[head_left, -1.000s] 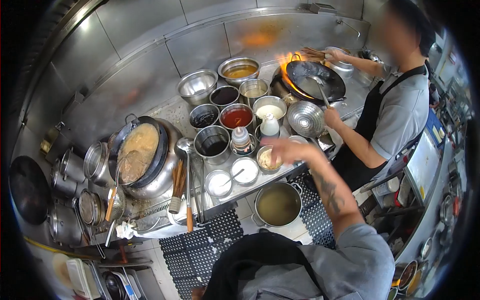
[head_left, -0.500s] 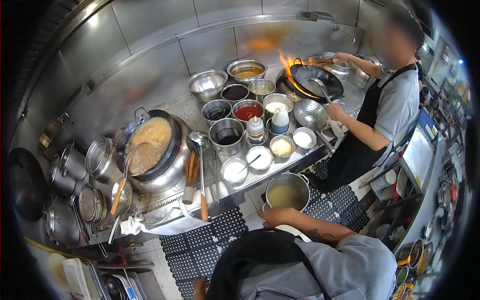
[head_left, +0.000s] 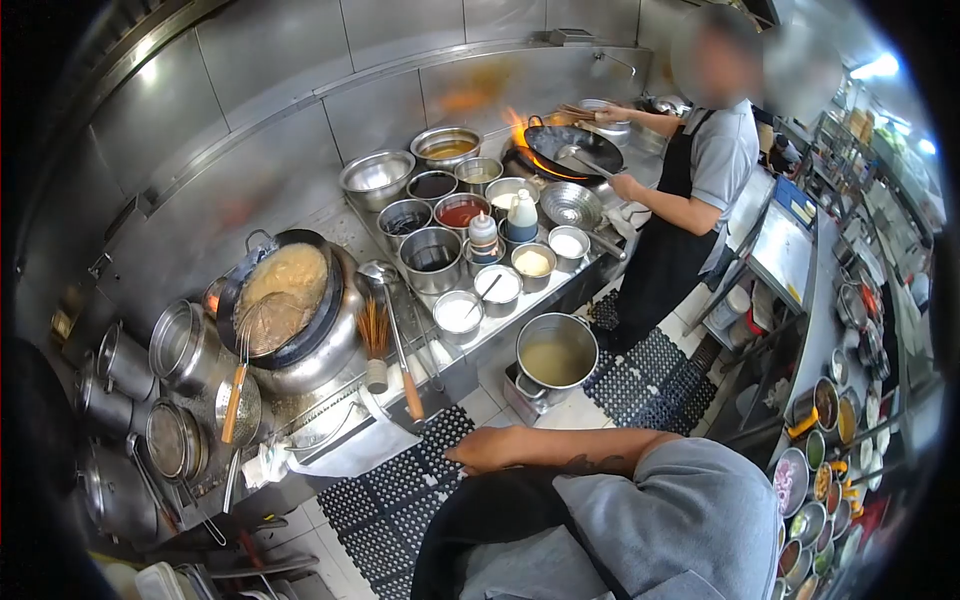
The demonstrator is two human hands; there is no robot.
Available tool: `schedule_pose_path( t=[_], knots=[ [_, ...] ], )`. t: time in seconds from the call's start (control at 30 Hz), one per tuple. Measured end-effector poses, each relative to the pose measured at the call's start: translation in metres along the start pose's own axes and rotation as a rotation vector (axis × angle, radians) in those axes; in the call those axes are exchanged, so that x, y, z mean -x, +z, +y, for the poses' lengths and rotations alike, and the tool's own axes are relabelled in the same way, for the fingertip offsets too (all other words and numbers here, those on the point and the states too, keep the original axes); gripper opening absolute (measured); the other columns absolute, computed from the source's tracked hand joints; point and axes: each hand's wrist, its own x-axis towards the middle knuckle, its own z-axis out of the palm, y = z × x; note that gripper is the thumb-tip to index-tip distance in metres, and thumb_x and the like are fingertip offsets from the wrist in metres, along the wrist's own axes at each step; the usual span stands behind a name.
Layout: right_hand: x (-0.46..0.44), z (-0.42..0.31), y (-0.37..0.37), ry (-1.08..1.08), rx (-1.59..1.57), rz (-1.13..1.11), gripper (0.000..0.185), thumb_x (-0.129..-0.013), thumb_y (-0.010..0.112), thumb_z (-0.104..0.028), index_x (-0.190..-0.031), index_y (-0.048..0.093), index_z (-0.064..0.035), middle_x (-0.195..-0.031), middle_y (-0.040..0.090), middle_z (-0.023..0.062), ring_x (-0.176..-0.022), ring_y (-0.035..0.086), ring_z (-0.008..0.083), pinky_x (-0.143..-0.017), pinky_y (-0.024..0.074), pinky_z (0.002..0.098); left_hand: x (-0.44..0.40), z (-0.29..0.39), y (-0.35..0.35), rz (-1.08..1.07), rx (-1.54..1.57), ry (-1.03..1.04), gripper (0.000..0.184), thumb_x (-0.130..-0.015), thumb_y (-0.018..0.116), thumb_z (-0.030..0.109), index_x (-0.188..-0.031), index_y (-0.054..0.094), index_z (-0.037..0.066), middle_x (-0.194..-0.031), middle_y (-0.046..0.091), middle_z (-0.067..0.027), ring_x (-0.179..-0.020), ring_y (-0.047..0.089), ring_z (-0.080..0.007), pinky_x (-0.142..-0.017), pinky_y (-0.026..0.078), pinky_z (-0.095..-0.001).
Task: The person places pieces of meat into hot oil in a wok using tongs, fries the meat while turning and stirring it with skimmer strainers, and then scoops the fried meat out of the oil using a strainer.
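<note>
Right hand (head_left: pixel 485 450) has curled fingers; I can't tell if it holds anything. Left hand is out of view. Nearby, a long silver metal ladle (head_left: pixel 398 345) lies right of a round black wok (head_left: pixel 318 330). Bumping the ladle's brown wooden handle (head_left: pixel 412 395) could knock it off the shiny metal table (head_left: pixel 350 235). It runs mostly front to back, handle nearest the person.

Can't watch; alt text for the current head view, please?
The wearer's right hand is held out in front, loosely curled; the left hand is out of view. Beyond, a wok of frothy tan liquid with a strainer in it sits left of sauce containers; a co-worker at right holds a ladle in a second wok beside flames.
</note>
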Motion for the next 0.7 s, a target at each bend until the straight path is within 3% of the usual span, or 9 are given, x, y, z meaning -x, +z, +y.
schedule_pose_path(
  t=[0.3,0.43,0.5,0.53,0.57,0.6,0.67,0.7],
  knots=[
    [-0.002,-0.004,0.01,0.103,-0.029,0.012,0.03,-0.075,0.057,-0.023,-0.096,0.052,-0.0012,-0.081,0.06,0.0206,-0.08,0.059,0.0372,-0.069,0.046,0.0452,0.001,0.011,-0.016,-0.018,-0.006,0.02,0.019,-0.079,0.052,0.019,-0.081,0.053,0.0,-0.066,0.054,-0.0127,-0.053,0.057,-0.0252,-0.044,0.049,-0.035],
    [0.044,0.039,-0.03,0.394,-0.062,0.12,0.035,-0.076,0.057,-0.025,-0.1,0.053,-0.0013,-0.085,0.061,0.0197,-0.078,0.06,0.0355,-0.068,0.0466,0.0437,0.004,0.011,-0.024,-0.009,-0.008,0.008,0.019,-0.079,0.052,0.02,-0.081,0.053,0.001,-0.066,0.054,-0.0124,-0.053,0.057,-0.025,-0.045,0.049,-0.0351],
    [0.085,0.099,-0.058,0.673,0.128,0.252,0.037,-0.075,0.055,-0.025,-0.102,0.052,-0.0003,-0.081,0.062,0.0185,-0.073,0.061,0.0336,-0.064,0.0481,0.0421,0.009,0.009,-0.031,-0.001,-0.015,-0.004,0.019,-0.08,0.052,0.02,-0.081,0.053,0.001,-0.066,0.054,-0.0122,-0.053,0.057,-0.0249,-0.045,0.049,-0.0352],
    [0.115,0.092,-0.088,0.815,0.237,0.473,0.031,-0.075,0.054,-0.027,-0.092,0.062,-0.0015,-0.083,0.064,0.0169,-0.075,0.062,0.0314,-0.061,0.0495,0.0428,0.011,0.009,-0.034,0.008,-0.019,-0.01,0.019,-0.08,0.053,0.021,-0.081,0.053,0.001,-0.066,0.054,-0.0121,-0.053,0.057,-0.0249,-0.045,0.049,-0.0352],
    [0.132,0.114,-0.092,1.071,0.416,0.612,0.043,-0.075,0.054,-0.025,-0.11,0.054,-0.0005,-0.082,0.063,0.0178,-0.074,0.062,0.032,-0.062,0.0494,0.0423,0.014,0.008,-0.036,0.016,-0.023,-0.011,0.019,-0.08,0.053,0.021,-0.082,0.053,0.002,-0.066,0.054,-0.0121,-0.053,0.056,-0.0248,-0.045,0.049,-0.0353],
    [0.158,0.106,-0.125,1.073,0.25,0.702,0.055,-0.074,0.054,-0.025,-0.122,0.042,0.0005,-0.083,0.062,0.0203,-0.076,0.062,0.0328,-0.065,0.0493,0.0415,0.015,0.01,-0.037,0.017,-0.026,-0.015,0.019,-0.08,0.053,0.021,-0.082,0.053,0.002,-0.066,0.054,-0.012,-0.053,0.056,-0.0247,-0.045,0.049,-0.0353],
    [0.185,0.117,-0.161,1.125,0.229,0.917,0.058,-0.074,0.054,-0.024,-0.123,0.039,0.0026,-0.086,0.062,0.0211,-0.079,0.061,0.0338,-0.069,0.0489,0.0417,0.015,0.007,-0.042,0.036,-0.02,-0.026,0.019,-0.08,0.053,0.021,-0.082,0.053,0.002,-0.066,0.054,-0.0118,-0.053,0.056,-0.0246,-0.045,0.049,-0.0354],
    [0.194,0.135,-0.165,1.104,0.252,0.789,0.055,-0.073,0.055,-0.023,-0.121,0.042,0.0012,-0.087,0.062,0.0206,-0.08,0.061,0.0343,-0.069,0.0487,0.0422,0.02,0.002,-0.047,0.04,-0.023,-0.036,0.019,-0.08,0.053,0.022,-0.082,0.053,0.002,-0.066,0.054,-0.0117,-0.053,0.056,-0.0246,-0.045,0.049,-0.0354]
  ],
)
